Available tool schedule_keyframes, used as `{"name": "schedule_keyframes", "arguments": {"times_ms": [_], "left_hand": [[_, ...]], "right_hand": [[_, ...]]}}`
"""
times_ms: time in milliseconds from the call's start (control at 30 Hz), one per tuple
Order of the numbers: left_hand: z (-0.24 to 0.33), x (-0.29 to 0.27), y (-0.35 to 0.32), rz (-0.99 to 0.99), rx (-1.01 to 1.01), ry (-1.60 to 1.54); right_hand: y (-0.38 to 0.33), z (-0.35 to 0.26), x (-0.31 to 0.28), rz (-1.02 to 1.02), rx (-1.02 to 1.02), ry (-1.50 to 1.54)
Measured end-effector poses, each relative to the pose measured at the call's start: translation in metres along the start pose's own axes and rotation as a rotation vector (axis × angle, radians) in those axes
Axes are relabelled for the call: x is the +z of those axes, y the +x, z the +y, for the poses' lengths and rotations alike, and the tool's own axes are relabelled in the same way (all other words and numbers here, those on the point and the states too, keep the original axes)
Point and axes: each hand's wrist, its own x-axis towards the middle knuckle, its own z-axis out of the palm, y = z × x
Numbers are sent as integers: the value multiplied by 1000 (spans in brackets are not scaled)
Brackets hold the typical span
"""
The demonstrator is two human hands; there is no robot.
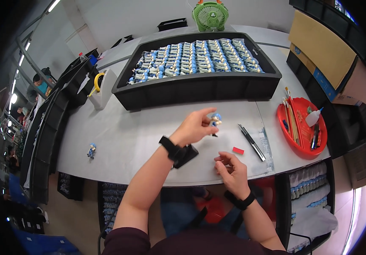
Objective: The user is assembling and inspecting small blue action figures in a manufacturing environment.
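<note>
My left hand is raised over the grey table and pinches a small figurine with blue hair between thumb and fingers. My right hand hovers near the table's front edge with fingers loosely curled; whether it holds anything small is unclear. A small red block lies just beyond the right hand. Both wrists wear black bands.
A large black tray full of several rows of blue and white figurines stands at the back. A red round basket with brushes and a glue bottle sits right. Dark tools, a lone figurine, a green fan, and cardboard boxes surround.
</note>
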Motion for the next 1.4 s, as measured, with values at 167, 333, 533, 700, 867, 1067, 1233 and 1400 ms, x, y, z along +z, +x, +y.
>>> {"name": "schedule_keyframes", "arguments": {"times_ms": [167,333,533,700,867,1067,1233,1400], "left_hand": [[-14,48,-70,112,-29,-542],[-35,67,-79,259,5,-708],[-34,73,-83,328,37,-703],[-34,71,-83,308,20,-686],[-38,71,-80,307,-18,-697],[-35,71,-80,338,-30,-771],[-36,71,-81,328,-32,-792],[-37,71,-82,309,-2,-760]], "right_hand": [[4,-3,-1,-2,1,180],[1,0,-3,-99,-62,-21],[0,-1,-3,-106,-26,-26],[1,-3,-4,-123,15,39],[1,-6,-3,-133,48,31],[0,-4,-3,-133,57,38],[-1,-3,-2,-120,55,56],[-1,-2,-4,-127,38,33]]}}
